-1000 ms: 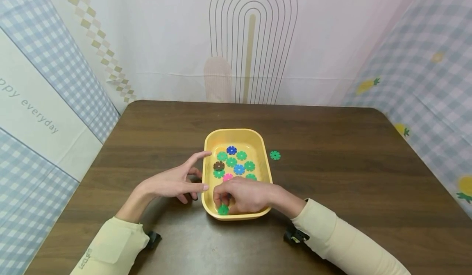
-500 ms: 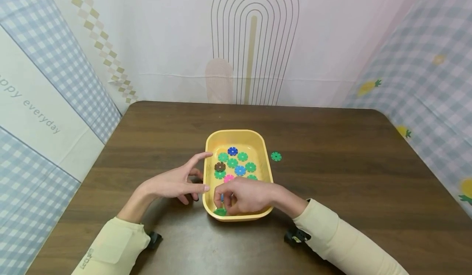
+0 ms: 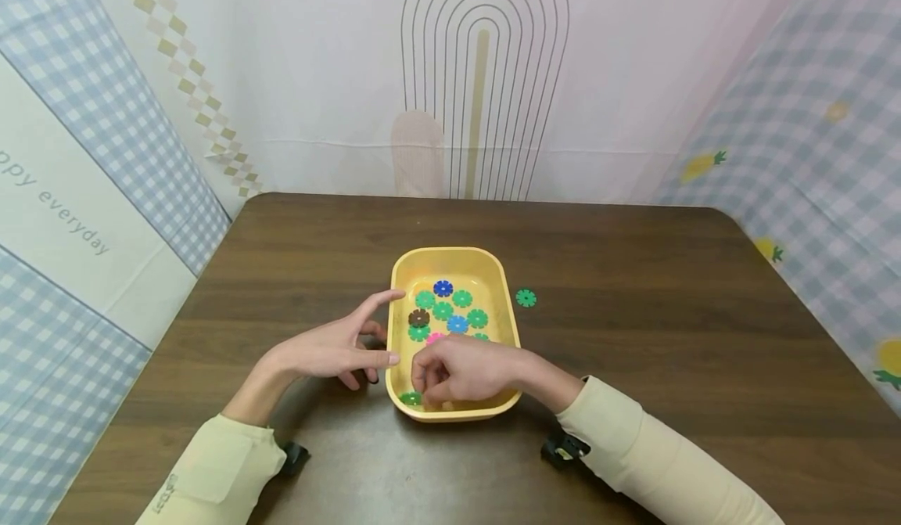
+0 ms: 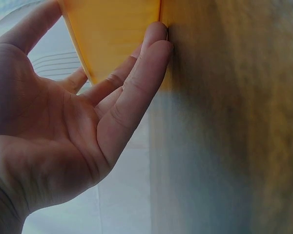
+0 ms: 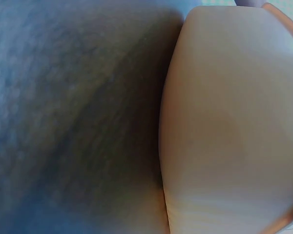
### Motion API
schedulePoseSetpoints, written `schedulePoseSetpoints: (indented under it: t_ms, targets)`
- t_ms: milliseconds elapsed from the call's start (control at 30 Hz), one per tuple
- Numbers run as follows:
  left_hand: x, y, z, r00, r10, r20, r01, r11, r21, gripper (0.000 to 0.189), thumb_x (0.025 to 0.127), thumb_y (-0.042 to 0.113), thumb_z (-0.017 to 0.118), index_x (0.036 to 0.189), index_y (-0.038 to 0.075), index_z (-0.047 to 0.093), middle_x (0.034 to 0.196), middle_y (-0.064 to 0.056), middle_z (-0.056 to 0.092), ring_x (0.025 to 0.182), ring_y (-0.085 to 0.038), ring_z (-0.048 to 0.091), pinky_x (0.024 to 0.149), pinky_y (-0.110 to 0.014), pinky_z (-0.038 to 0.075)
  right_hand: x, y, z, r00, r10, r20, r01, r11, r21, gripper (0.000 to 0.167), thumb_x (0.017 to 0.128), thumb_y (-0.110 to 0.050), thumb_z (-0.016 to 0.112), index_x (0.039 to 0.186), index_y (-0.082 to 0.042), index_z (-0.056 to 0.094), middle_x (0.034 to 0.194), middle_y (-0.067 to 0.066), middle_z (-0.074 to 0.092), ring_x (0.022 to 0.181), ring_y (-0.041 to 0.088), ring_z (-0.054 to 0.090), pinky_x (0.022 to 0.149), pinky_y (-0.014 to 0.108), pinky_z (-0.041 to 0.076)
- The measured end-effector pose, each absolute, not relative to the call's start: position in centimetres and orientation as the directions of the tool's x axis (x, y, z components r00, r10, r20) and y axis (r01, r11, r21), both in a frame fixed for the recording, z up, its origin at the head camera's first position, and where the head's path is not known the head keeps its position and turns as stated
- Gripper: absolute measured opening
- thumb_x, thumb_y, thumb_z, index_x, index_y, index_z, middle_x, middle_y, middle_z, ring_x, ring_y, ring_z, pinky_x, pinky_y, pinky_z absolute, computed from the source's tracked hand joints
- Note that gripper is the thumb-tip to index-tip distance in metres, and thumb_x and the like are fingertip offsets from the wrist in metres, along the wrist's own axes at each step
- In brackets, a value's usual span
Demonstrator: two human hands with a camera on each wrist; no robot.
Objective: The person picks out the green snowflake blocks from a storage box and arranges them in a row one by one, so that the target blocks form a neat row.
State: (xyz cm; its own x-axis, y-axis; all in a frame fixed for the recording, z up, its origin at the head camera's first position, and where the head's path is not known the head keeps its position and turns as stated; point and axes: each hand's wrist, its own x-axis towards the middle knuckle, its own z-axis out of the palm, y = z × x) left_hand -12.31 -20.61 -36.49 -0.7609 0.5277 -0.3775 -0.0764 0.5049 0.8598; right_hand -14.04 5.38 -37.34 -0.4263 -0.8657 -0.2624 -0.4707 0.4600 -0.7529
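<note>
A yellow tray (image 3: 450, 254) holds several toothed, flower-like plastic discs, among them a green disc (image 3: 443, 311), a dark blue disc (image 3: 443, 288), a light blue disc (image 3: 457, 324), a brown disc (image 3: 418, 318) and a partly covered pink disc (image 3: 436, 339). My left hand (image 3: 331, 349) rests at the tray's left rim, thumb and index finger spread over it. In the left wrist view its fingers lie fairly straight along the tray wall (image 4: 115, 39). My right hand (image 3: 464, 368) is curled inside the near end, fingertips beside another green disc (image 3: 411, 398). Whether they pinch it is hidden.
A lone green disc (image 3: 525, 298) lies on the dark wooden table (image 3: 633, 337) right of the tray. Behind the table hangs a pale printed curtain (image 3: 317, 79), with checked cloth at both sides. The right wrist view mostly shows the tray's outer wall (image 5: 229, 122).
The green disc at the right fingertips has gone from upright to lying flatter, shifting left toward the tray's near-left corner. My right hand has moved slightly; the left has stayed put.
</note>
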Motion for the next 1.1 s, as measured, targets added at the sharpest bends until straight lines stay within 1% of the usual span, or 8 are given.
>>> schedulePoseSetpoints:
  t_ms: [133,300,400,567,667,767,900,1100]
  targets:
    - [-12.29,-20.57,-36.48,-0.761,0.526,-0.379,-0.078,0.506,0.859,0.093,0.099,0.040,0.074,0.165,0.038,0.008,0.133,-0.020,0.059,0.086,-0.027,0.071,0.071,-0.043,0.062,-14.13,5.28,-37.36,-0.460,-0.856,-0.236,-0.494,0.467,-0.733,0.005,0.097,-0.014,0.074,0.094,-0.018,0.072,0.081,-0.012,0.066,0.072,0.002,0.059,0.069,0.021,0.049]
    - [-12.31,-20.60,-36.49,-0.762,0.533,-0.367,-0.065,0.502,0.863,0.093,0.100,0.039,0.074,0.165,0.038,0.008,0.132,-0.020,0.059,0.086,-0.027,0.071,0.070,-0.043,0.062,-14.15,5.21,-37.42,-0.476,-0.850,-0.227,-0.493,0.472,-0.731,0.002,0.096,-0.013,0.075,0.094,-0.014,0.075,0.081,-0.013,0.068,0.071,0.002,0.060,0.069,0.021,0.051]
    - [-12.31,-20.62,-36.52,-0.763,0.534,-0.365,-0.061,0.502,0.863,0.093,0.100,0.039,0.074,0.166,0.038,0.008,0.132,-0.020,0.059,0.085,-0.027,0.071,0.070,-0.044,0.062,-14.11,5.24,-37.44,-0.479,-0.849,-0.225,-0.476,0.466,-0.746,0.007,0.095,-0.009,0.075,0.095,-0.016,0.073,0.078,-0.012,0.069,0.068,0.002,0.061,0.068,0.021,0.051]
    - [-12.25,-20.63,-36.58,-0.758,0.542,-0.363,-0.064,0.491,0.869,0.093,0.100,0.039,0.073,0.166,0.038,0.007,0.133,-0.021,0.058,0.087,-0.028,0.070,0.070,-0.044,0.062,-14.11,5.27,-37.51,-0.451,-0.871,-0.193,-0.483,0.420,-0.768,0.017,0.095,-0.002,0.071,0.099,-0.018,0.070,0.075,-0.009,0.070,0.065,0.002,0.060,0.067,0.020,0.049]
    - [-12.18,-20.66,-36.62,-0.758,0.543,-0.360,-0.065,0.487,0.871,0.094,0.100,0.039,0.074,0.166,0.038,0.007,0.133,-0.021,0.058,0.087,-0.028,0.070,0.070,-0.044,0.062,-14.13,5.24,-37.60,-0.431,-0.885,-0.177,-0.507,0.399,-0.764,0.018,0.095,-0.001,0.070,0.100,-0.017,0.074,0.075,-0.010,0.068,0.065,0.001,0.058,0.068,0.020,0.049]
    - [-12.15,-20.69,-36.66,-0.759,0.544,-0.357,-0.062,0.485,0.872,0.094,0.100,0.039,0.074,0.166,0.037,0.008,0.132,-0.021,0.058,0.086,-0.028,0.070,0.070,-0.044,0.062,-14.15,5.16,-37.59,-0.428,-0.886,-0.178,-0.523,0.403,-0.751,0.018,0.095,-0.001,0.070,0.102,-0.016,0.078,0.075,-0.011,0.068,0.065,0.000,0.058,0.068,0.020,0.049]
    - [-12.20,-20.69,-36.64,-0.758,0.544,-0.358,-0.061,0.488,0.871,0.093,0.100,0.038,0.074,0.166,0.037,0.008,0.131,-0.021,0.058,0.086,-0.028,0.070,0.070,-0.044,0.062,-14.14,5.07,-37.48,-0.432,-0.881,-0.195,-0.524,0.421,-0.741,0.017,0.095,-0.004,0.073,0.103,-0.017,0.081,0.075,-0.014,0.067,0.067,0.000,0.058,0.069,0.020,0.050]
    - [-12.24,-20.69,-36.60,-0.758,0.545,-0.359,-0.064,0.485,0.872,0.093,0.099,0.038,0.074,0.166,0.036,0.008,0.131,-0.021,0.058,0.087,-0.028,0.070,0.070,-0.044,0.062,-14.04,5.05,-37.42,-0.431,-0.873,-0.227,-0.498,0.440,-0.747,0.014,0.093,-0.008,0.080,0.100,-0.019,0.081,0.078,-0.016,0.069,0.073,0.000,0.061,0.071,0.020,0.051]
